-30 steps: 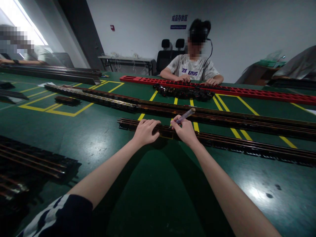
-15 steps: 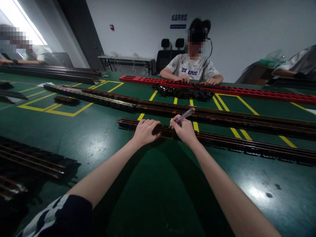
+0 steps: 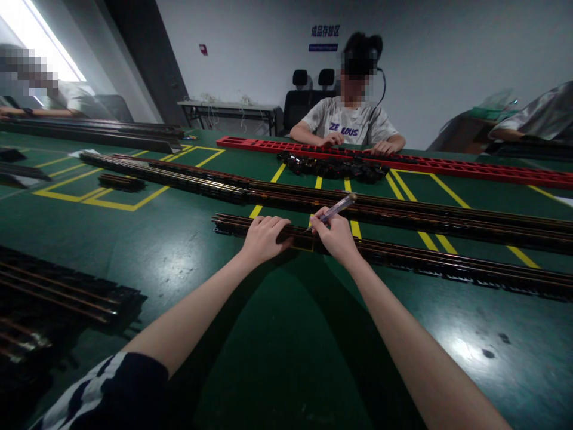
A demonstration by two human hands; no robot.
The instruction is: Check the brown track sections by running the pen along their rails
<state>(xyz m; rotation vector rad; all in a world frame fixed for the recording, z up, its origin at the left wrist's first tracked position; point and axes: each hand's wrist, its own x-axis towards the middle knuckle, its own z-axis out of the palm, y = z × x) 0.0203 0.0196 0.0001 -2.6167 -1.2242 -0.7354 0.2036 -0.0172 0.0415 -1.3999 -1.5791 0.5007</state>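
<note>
A long dark rail strip (image 3: pixel 430 260) with copper-coloured lines lies across the green table. Near its left end, my left hand (image 3: pixel 265 239) is wrapped over the strip, thumb on the near side and fingers on the far side. My right hand (image 3: pixel 333 233) grips a slim, translucent pen-like tool (image 3: pixel 339 206), whose tip points down and left at the strip, between my two hands. Whether the tip touches the strip is too small to tell. Behind it runs a second bundle of dark strips (image 3: pixel 286 197).
Across the table (image 3: pixel 250 370), a person sits at a long red frame (image 3: pixel 474 169) beside a heap of black parts (image 3: pixel 333 167). More dark strips (image 3: pixel 58 286) lie at the near left. A short piece (image 3: pixel 120 181) sits further back. Other people are at both sides.
The pen-like tool and my right hand have shifted very slightly to the right. My left hand keeps its place on the strip.
</note>
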